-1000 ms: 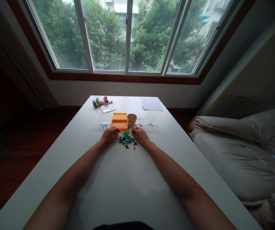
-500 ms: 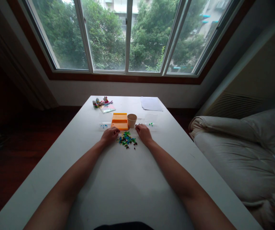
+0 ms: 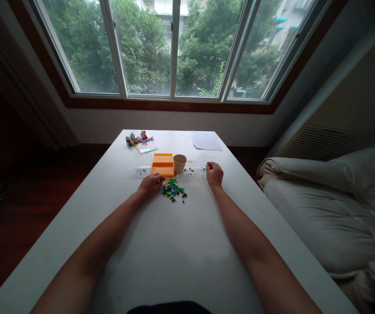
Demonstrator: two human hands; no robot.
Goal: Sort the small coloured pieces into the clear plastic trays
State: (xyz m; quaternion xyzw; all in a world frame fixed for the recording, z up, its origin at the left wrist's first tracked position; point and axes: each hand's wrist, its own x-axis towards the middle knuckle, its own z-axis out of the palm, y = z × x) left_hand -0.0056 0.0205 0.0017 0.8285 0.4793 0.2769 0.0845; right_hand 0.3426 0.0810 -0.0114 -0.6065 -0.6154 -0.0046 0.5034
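Note:
A pile of small green, blue, yellow and dark brown pieces (image 3: 173, 188), like tiny building bricks, lies on the white table. My left hand (image 3: 150, 184) rests at the pile's left edge, its fingers curled together just below an orange tray (image 3: 163, 158). My right hand (image 3: 215, 175) is over the right-hand clear plastic box, fingertips pinched beside some green pieces (image 3: 204, 168). Whatever either hand may hold is too small to make out. Between the hands, a brown paper cup (image 3: 180, 164) stands upright against the tray's right side.
A clear box with blue pieces (image 3: 141, 171) sits left of the tray. Dark brown pieces (image 3: 189, 169) lie right of the cup. Farther back are small toy figures (image 3: 137, 138), a pastel card (image 3: 146, 147) and white paper sheets (image 3: 206, 141). A cushioned sofa (image 3: 324, 209) flanks the table's right side.
My right hand has moved right, from beside the cup and brown pieces to the box with green pieces. My left hand has stayed nearly still by the pile.

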